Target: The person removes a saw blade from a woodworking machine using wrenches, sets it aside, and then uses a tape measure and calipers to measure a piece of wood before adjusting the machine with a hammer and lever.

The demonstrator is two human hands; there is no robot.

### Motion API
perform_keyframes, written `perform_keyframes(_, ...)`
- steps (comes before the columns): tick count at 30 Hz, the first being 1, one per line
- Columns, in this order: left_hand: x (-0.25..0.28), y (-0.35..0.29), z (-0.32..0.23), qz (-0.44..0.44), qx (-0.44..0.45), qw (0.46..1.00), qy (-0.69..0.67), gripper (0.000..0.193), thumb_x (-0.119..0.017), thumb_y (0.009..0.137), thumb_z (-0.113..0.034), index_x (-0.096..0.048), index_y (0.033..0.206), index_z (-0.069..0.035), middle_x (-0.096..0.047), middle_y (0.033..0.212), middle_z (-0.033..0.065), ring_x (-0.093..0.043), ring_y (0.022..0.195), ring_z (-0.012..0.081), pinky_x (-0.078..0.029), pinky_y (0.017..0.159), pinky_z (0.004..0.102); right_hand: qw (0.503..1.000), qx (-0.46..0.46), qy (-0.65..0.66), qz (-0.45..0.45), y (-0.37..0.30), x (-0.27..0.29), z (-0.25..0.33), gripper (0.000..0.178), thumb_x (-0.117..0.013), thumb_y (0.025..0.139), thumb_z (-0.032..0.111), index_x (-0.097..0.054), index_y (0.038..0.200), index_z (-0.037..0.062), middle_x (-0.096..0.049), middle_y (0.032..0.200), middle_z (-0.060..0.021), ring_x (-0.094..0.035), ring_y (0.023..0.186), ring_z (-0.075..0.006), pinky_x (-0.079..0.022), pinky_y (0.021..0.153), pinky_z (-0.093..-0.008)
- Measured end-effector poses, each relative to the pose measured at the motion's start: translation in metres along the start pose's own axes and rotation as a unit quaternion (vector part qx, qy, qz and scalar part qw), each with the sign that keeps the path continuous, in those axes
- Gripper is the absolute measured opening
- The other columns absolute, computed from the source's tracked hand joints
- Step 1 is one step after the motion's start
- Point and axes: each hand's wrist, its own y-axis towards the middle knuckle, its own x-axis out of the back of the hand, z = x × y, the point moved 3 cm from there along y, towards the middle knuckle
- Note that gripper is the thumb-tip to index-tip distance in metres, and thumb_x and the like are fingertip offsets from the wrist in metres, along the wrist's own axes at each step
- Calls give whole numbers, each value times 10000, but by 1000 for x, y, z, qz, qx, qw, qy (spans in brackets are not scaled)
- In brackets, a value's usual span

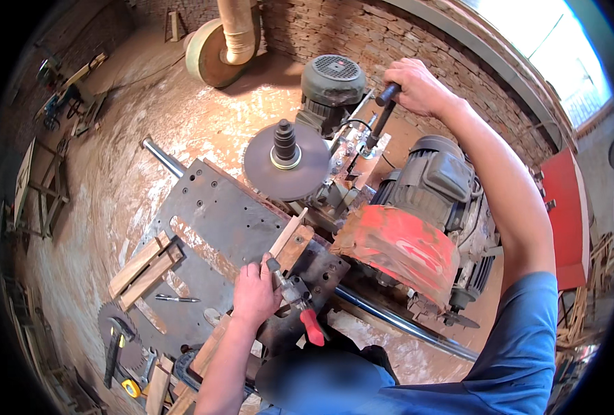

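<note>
My left hand (254, 294) is closed at the near end of a thin wooden strip (287, 234), beside a toggle clamp (291, 290) with a red handle (312, 327). The strip lies along a wider wooden block (298, 243) on the machine's dark metal table (231, 207). Reaching far forward, my right hand (415, 86) grips the black lever handle (388, 95) of the machine. Left of that lever, a round disc (262, 162) sits on a vertical spindle (285, 142), just beyond the table's edge and apart from the strip.
Two grey motors (333, 79) (440, 169) and an orange-red guard (404, 249) stand on the right. Wooden pieces (144, 266) and a pen (177, 299) lie on the table. At lower left are a saw blade (128, 328), a hammer (115, 346) and a yellow tape measure (131, 388).
</note>
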Motion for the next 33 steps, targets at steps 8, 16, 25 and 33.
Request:
perform_keyframes(8,-15,5,17,-14,14,1000,-12,941,-800,587,-197,-410,1421,-5,-520,1083,191,-535,990,361,-479,861,430,999,-31,-18,31,1,3,11,161,-629,775,70,-655,934,80,-651,923,-123,-592,989,-336,-439,894,-437)
perform_keyframes(16,-14,16,44,11,19,999,28,837,-752,684,-217,-412,1415,7,-547,1102,231,-549,994,382,-485,844,450,998,-45,-39,31,-1,-5,10,148,-647,764,64,-651,911,81,-630,906,-109,-586,991,-322,-429,916,-426)
perform_keyframes(25,10,35,74,-2,21,1000,8,821,-761,703,-244,-422,1413,-10,-557,1002,235,-561,944,393,-504,777,467,999,-39,-20,-10,-3,-7,8,132,-664,729,52,-620,852,71,-596,894,-92,-555,958,-317,-421,898,-412)
perform_keyframes(33,14,49,111,2,38,999,26,864,-784,658,-218,-411,1417,-38,-543,1047,219,-557,970,387,-503,802,462,998,-64,1,-8,-2,-5,11,143,-655,707,27,-613,837,65,-578,883,-91,-534,948,-309,-412,883,-403)
